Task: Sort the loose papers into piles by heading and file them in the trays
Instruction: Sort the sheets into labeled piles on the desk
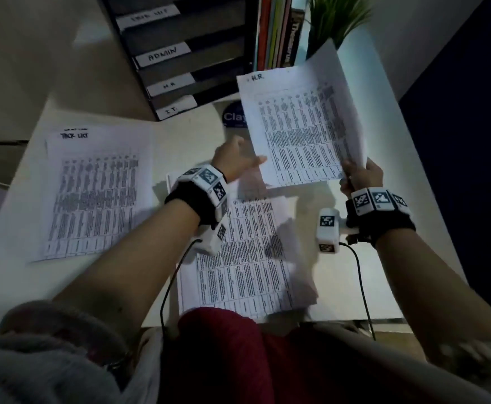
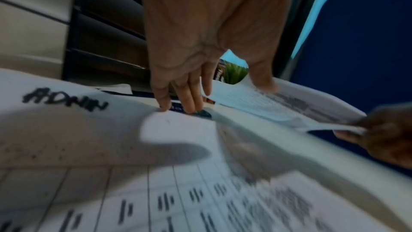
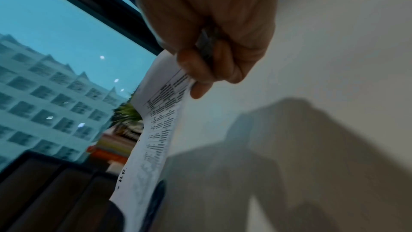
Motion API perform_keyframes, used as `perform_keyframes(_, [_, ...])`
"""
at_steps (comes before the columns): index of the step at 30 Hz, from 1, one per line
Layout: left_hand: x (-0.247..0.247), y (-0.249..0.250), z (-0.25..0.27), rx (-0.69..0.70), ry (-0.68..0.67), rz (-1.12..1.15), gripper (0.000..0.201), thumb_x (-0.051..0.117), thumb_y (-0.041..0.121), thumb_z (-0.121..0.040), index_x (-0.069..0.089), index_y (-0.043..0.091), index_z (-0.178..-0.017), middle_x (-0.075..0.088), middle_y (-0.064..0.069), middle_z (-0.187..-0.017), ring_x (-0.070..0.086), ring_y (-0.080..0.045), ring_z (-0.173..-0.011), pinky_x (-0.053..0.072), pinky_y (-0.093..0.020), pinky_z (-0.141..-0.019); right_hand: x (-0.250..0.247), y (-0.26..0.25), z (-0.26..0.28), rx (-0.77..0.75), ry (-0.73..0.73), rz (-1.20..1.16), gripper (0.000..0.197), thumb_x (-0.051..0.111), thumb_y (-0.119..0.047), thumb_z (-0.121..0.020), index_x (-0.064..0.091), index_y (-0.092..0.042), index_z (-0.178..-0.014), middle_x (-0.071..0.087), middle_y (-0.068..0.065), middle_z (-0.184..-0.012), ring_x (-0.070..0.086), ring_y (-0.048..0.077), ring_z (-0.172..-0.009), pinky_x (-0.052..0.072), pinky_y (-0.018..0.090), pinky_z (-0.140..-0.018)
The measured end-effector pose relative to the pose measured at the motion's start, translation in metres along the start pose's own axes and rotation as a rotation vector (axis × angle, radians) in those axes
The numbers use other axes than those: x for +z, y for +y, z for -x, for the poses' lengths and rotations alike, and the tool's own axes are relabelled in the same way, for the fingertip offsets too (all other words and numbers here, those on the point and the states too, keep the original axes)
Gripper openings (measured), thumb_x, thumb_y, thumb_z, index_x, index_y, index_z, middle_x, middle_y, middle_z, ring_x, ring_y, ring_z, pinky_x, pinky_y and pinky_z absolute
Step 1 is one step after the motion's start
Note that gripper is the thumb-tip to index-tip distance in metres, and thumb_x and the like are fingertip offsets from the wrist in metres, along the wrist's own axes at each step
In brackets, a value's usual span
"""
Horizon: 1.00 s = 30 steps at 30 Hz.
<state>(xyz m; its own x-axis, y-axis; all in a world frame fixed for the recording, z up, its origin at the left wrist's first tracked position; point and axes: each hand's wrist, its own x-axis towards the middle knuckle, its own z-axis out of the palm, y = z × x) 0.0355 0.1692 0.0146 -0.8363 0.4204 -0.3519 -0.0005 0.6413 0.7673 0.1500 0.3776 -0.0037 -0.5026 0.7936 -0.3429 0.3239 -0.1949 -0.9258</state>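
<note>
Head view: the right hand (image 1: 361, 176) pinches the near right corner of a printed sheet headed "H.R" (image 1: 299, 129) and holds it lifted off the counter (image 1: 384, 272), its far edge curling upward. In the right wrist view the thumb and fingers (image 3: 200, 70) are clamped on that corner, and the sheet hangs away from them with the heading at its far end.

The left hand (image 1: 237, 161) is at the sheet's near left edge. In the left wrist view its fingers (image 2: 189, 94) hang straight and close together, tips down toward the counter just beyond the stack, while the thumb lies on top of the lifted sheet; whether it presses or merely touches, I cannot tell.

Below both wrists lies a stack of printed papers (image 1: 247, 258), its top page headed "ADMIN" (image 2: 64, 100). Well to the left of the left fingers lies a separate pile (image 1: 92, 193) with a handwritten heading that looks like "TASK LIST". Beyond the fingers stands a dark rack of labelled trays (image 1: 180, 53), with books (image 1: 276, 30) and a green plant (image 1: 334, 18) to its right.
</note>
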Motion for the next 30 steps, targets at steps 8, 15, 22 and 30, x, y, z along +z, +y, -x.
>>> perform_keyframes(8, [0.047, -0.015, 0.000, 0.066, -0.168, -0.822, 0.099, 0.074, 0.050, -0.068, 0.020, 0.015, -0.143, 0.025, -0.010, -0.144, 0.023, -0.030, -0.134, 0.025, -0.049, -0.107, -0.050, 0.012, -0.029, 0.137, 0.108, 0.353, 0.009, 0.049, 0.004, -0.082, 0.054, -0.003, -0.080, 0.059, 0.013, -0.063, 0.054, 0.019, -0.054, 0.031, 0.012, -0.030])
perform_keyframes(15, [0.048, -0.013, 0.000, 0.027, -0.208, -0.812, 0.105, 0.074, 0.047, -0.070, 0.009, 0.018, -0.147, 0.014, -0.006, -0.152, 0.012, -0.026, -0.140, 0.018, -0.051, -0.111, -0.019, 0.019, -0.010, -0.168, 0.145, 1.089, 0.082, 0.061, -0.031, -0.082, 0.011, -0.020, -0.146, 0.006, 0.009, -0.154, 0.020, 0.035, -0.136, 0.026, 0.050, -0.105])
perform_keyframes(22, [0.045, -0.012, 0.004, 0.035, -0.186, -0.824, 0.105, 0.072, 0.049, -0.071, 0.008, 0.016, -0.147, 0.013, -0.005, -0.154, 0.011, -0.024, -0.142, 0.016, -0.048, -0.113, 0.018, 0.042, -0.010, -0.210, -0.536, 1.263, 0.061, 0.042, -0.048, -0.091, 0.013, -0.038, -0.143, -0.009, -0.005, -0.156, -0.011, 0.030, -0.143, 0.000, 0.063, -0.108])
perform_keyframes(30, [0.042, -0.015, 0.010, 0.075, -0.139, -0.859, 0.105, 0.069, 0.054, -0.071, 0.009, 0.015, -0.147, 0.012, -0.004, -0.154, 0.010, -0.021, -0.143, 0.016, -0.043, -0.114, 0.003, 0.015, -0.035, -0.064, -0.394, 1.192, 0.071, 0.053, -0.051, -0.082, 0.021, -0.031, -0.143, 0.003, 0.003, -0.154, -0.008, 0.037, -0.141, 0.002, 0.066, -0.108])
